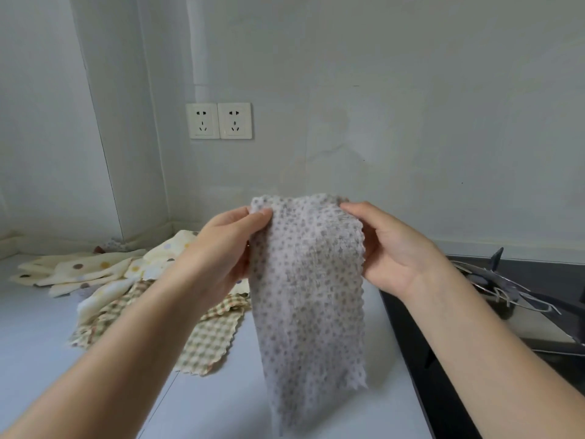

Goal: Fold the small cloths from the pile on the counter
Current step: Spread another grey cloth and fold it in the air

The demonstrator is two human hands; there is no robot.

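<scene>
Currently pinching grey dotted cloth (308, 296) at its top corners, left hand (226, 245) and right hand (384, 248), dangling above counter (38, 337) (pile (126, 280) left). Risking crooked fold: fleecy fabric sagging, edges misaligning.

Honestly there's nothing to read here, no words, brands or numbers anywhere. The two wall sockets (219, 121) are plain white with only their pin holes, and the grey cloth (308, 299) and the cloths in the pile (126, 286) carry just dots and checks, no tags or print that I can make out.
</scene>
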